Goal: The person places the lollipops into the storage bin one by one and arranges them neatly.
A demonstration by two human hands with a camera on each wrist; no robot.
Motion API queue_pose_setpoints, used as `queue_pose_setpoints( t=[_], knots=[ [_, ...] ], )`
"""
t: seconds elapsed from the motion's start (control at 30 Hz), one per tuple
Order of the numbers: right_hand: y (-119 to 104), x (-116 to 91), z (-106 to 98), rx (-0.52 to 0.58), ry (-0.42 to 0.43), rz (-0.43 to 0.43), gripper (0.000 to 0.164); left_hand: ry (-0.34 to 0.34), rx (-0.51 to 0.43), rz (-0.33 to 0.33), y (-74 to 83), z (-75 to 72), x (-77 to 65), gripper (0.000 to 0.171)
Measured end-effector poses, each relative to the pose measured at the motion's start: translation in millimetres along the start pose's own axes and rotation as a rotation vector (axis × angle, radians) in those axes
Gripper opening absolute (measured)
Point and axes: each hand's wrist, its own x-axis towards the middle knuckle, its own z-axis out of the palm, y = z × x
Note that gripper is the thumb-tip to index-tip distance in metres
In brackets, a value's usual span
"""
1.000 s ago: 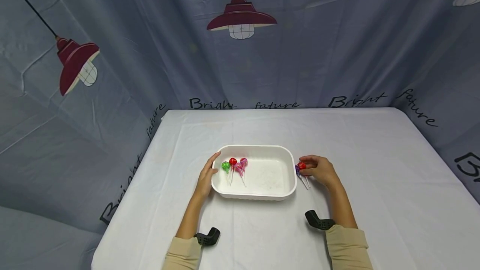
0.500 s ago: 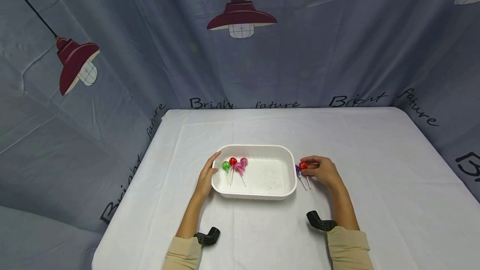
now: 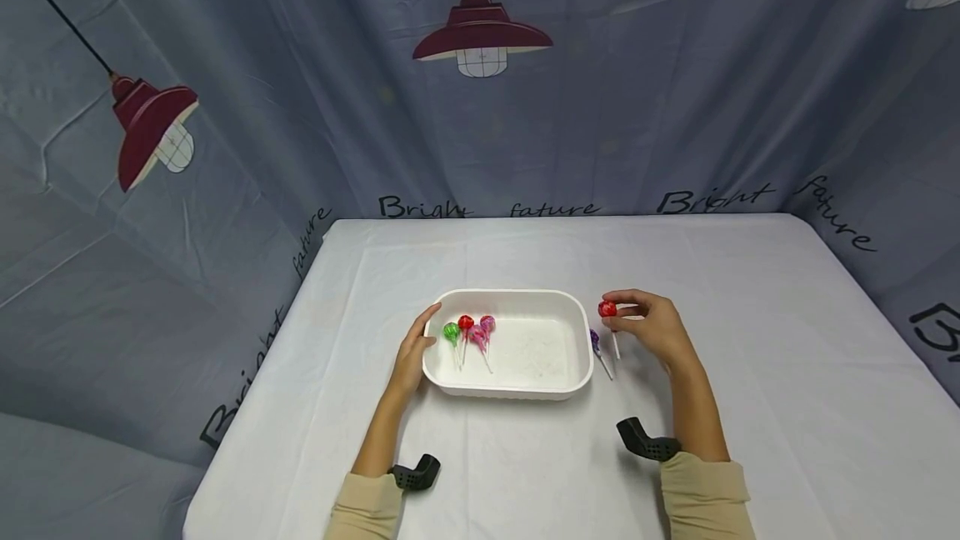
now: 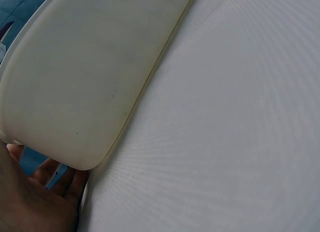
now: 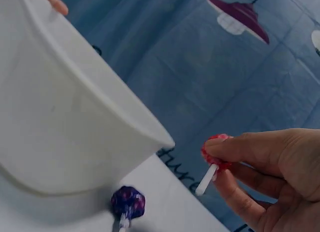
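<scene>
At the left end of a white plastic tray [image 3: 543, 348], my left hand [image 3: 412, 354] holds the wall, its thumb over the rim and other fingers along the outside. Inside lie several wrapped lollipops: a green one [image 3: 451, 332], a red one [image 3: 466, 322] and two pink ones. My right hand [image 3: 651, 329] pinches a red lollipop [image 3: 607, 308] by its head, raised off the cloth just right of the tray, stick pointing down. A purple lollipop [image 5: 128, 201] rests on the cloth against the tray's right end, below the right hand.
White cloth [image 3: 720, 273] covers the table all round the tray. A grey-blue curtain [image 3: 637, 90] printed with red lamps and lettering hangs behind and at the sides. Black devices [image 3: 647, 442] sit on both wrists.
My right hand has lifted the red lollipop off the table, away from the purple one, which stays on the cloth. The left hand and tray have not moved.
</scene>
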Motion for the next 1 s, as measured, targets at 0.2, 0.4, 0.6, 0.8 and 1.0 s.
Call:
queue_pose_setpoints(
  t=[0.2, 0.4, 0.6, 0.8, 1.0],
  knots=[
    [-24.8, 3.5, 10.3, 0.08, 0.051, -0.021, 0.044, 0.01, -0.013, 0.003, 0.7, -0.2, 0.3, 0.055],
    [-45.0, 9.1, 26.9, 0.171, 0.034, -0.054, 0.043, -0.004, -0.014, -0.001, 0.9, -0.3, 0.2, 0.055],
    [-60.0, 14.7, 49.6, 0.193, -0.006, -0.062, 0.04, 0.001, -0.017, 0.003, 1.5, 0.1, -0.5, 0.055],
    [-76.5, 14.5, 77.9, 0.146, -0.04, 0.03, 0.039, -0.001, -0.012, -0.004, 1.7, 0.6, -0.7, 0.055],
    [-73.5, 20.3, 106.5, 0.181, -0.094, 0.055, 0.034, 0.005, -0.013, -0.002, 2.1, 0.9, -0.5, 0.055]
  ],
)
